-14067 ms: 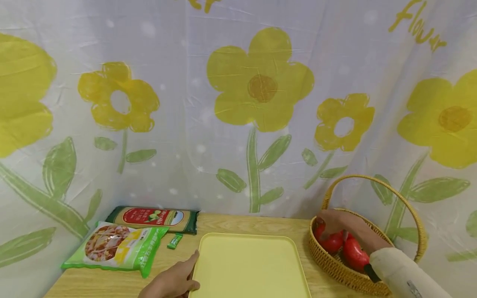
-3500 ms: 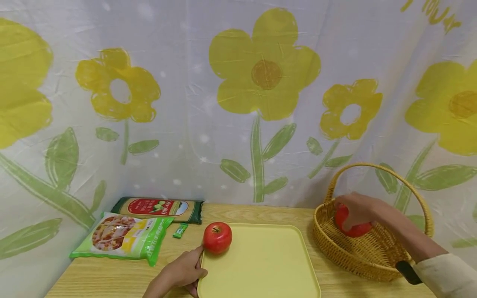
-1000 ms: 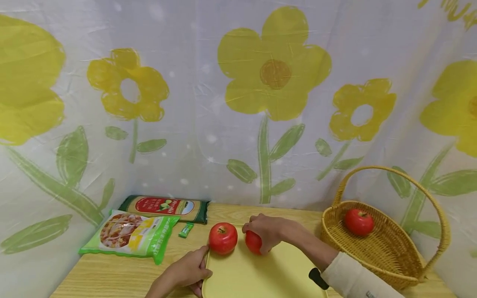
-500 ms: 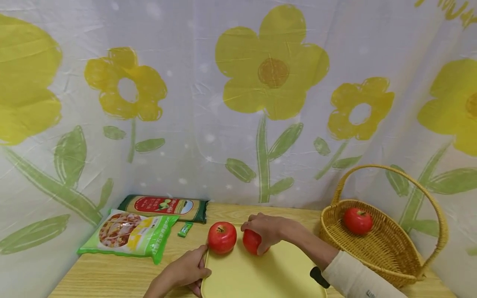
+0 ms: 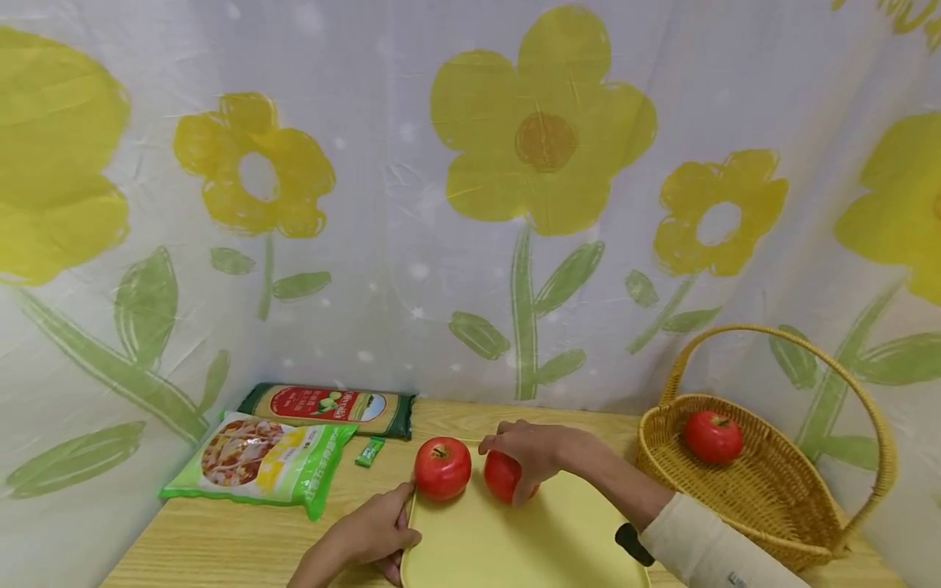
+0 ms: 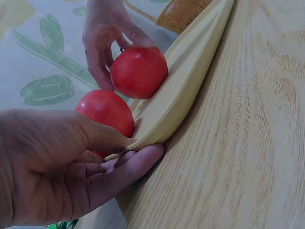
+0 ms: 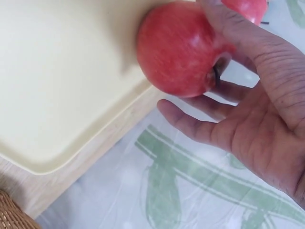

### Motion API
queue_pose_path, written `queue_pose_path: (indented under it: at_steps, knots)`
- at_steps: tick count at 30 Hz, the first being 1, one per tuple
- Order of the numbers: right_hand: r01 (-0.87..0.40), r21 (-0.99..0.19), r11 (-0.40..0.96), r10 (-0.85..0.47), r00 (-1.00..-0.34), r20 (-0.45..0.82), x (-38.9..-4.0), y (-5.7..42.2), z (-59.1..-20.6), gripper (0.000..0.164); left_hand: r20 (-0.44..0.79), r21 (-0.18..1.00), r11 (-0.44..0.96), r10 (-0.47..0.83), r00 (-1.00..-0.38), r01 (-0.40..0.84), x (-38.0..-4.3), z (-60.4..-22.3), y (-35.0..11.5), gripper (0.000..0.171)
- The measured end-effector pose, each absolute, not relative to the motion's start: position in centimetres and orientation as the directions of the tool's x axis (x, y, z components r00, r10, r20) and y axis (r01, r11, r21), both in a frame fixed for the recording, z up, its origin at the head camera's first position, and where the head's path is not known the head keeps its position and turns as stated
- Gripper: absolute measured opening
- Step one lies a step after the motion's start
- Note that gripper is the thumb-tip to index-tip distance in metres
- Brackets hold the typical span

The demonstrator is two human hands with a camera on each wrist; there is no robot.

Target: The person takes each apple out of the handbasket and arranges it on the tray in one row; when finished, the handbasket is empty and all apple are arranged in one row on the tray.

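Observation:
My left hand [image 5: 373, 529] pinches the left rim of a yellow tray [image 5: 470, 543], thumb above and fingers below, as the left wrist view [image 6: 71, 162] also shows. One red apple [image 5: 443, 469] sits in the tray's far left corner, close to that hand. Just right of it, my right hand [image 5: 535, 454] is curled over a second red apple [image 5: 501, 477], which rests on the tray. In the right wrist view the thumb and fingers are around this apple [image 7: 176, 50], its stem facing the palm. A third apple [image 5: 714, 437] lies in the wicker basket [image 5: 772, 498].
The basket, with its tall arched handle [image 5: 790, 336], stands to the right of the tray. At the back left lie a green food bag [image 5: 257, 461], a noodle pack [image 5: 331, 407] and a small green sachet [image 5: 370, 452]. A flowered curtain [image 5: 382, 269] hangs behind the wooden table [image 5: 213, 543].
Over the earlier frames, one apple came to the tray's corner and my right hand carried a second from the basket to beside it. In the last second the hands hardly moved.

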State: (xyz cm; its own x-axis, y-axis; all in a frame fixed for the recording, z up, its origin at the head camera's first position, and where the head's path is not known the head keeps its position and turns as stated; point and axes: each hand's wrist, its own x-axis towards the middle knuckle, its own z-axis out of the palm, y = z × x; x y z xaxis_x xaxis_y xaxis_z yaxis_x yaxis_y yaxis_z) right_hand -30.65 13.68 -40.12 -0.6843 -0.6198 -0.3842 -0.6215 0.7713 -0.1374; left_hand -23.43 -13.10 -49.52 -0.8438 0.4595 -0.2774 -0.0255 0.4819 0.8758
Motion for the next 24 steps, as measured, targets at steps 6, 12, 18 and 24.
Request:
queue_pose_path:
  at_steps: [6, 12, 18, 24]
  knots:
    - [-0.613, -0.177, 0.77, -0.629, -0.682, -0.373, -31.1, 14.4, -39.5, 0.082, -0.275, 0.867, 0.497, 0.455, -0.847, -0.014, -23.6, -49.5, -13.1, 0.068]
    - [-0.641, -0.175, 0.747, -0.657, -0.673, -0.341, -31.2, 14.8, -38.9, 0.079, -0.277, 0.873, 0.487, 0.453, -0.847, -0.025, -23.4, -49.5, -13.1, 0.069]
    - [-0.643, -0.149, 0.751, -0.65, -0.683, -0.334, -31.0, 15.1, -38.3, 0.076, -0.279, 0.874, 0.484, 0.454, -0.846, -0.029, -23.4, -49.4, -13.1, 0.069]
    - [-0.647, -0.167, 0.744, -0.663, -0.682, -0.31, -30.7, 16.0, -37.7, 0.073, -0.262, 0.884, 0.468, 0.472, -0.842, -0.013, -23.4, -49.4, -13.2, 0.071]
